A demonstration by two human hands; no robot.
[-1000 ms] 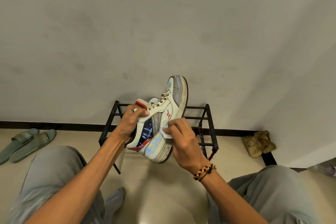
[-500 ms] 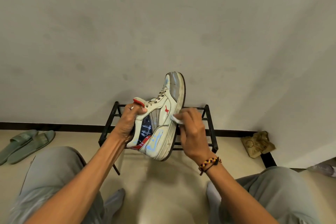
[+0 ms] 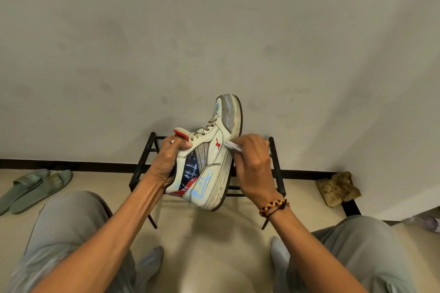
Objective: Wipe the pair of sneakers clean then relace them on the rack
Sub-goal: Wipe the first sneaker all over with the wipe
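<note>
We find no readable words or numbers anywhere. The only sign we can make out is a red X-shaped logo mark on the side of the white high-top sneaker [image 3: 209, 157]; the pale blue markings near its heel are illegible.

We see a glossy cream tiled floor [image 3: 214, 245] carrying a black metal-frame shoe rack [image 3: 276, 169] against the wall, a pair of grey-green rubber slides [image 3: 33, 189] at left, and a crumpled tan cloth [image 3: 338, 188] at right.
</note>
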